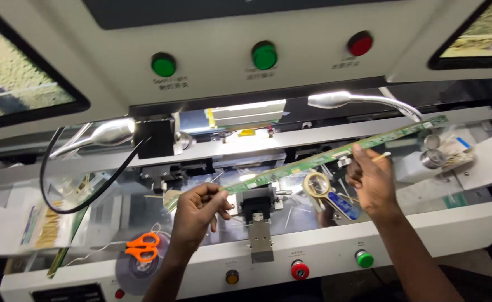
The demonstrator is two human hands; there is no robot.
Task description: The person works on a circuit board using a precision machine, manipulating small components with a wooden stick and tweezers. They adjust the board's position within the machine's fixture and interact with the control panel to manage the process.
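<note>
**A:** What've I got on the head cam rn?

**B:** I see both hands on one long, thin green circuit board strip [335, 154]. It runs diagonally, low at the left, high at the right, held in the air above the machine bed.

**A:** Left hand?

**B:** Left hand [198, 210] is pinched on the strip's lower end, thumb and fingers closed narrow round the edge, just left of the black clamp block [257, 204].

**A:** Right?

**B:** Right hand [372, 182] grips the strip further up, fingertips closed over its top edge. The strip carries on past that hand toward the upper right, under the gooseneck lamp [341, 100]. There's also a thin pale stick by the fingers; can't tell if it's held.

**A:** Other stuff nearby?

**B:** Roll of yellowish tape [317, 184] sits just left of the right hand, below the strip. Orange-handled scissors [143, 247] lie at the lower left, well apart from both hands. Front panel has a red button [299, 270] w/ a yellow one [232, 277] and a green one [364, 259] either side. Up top, two green lamps and a red one on the housing.
</note>
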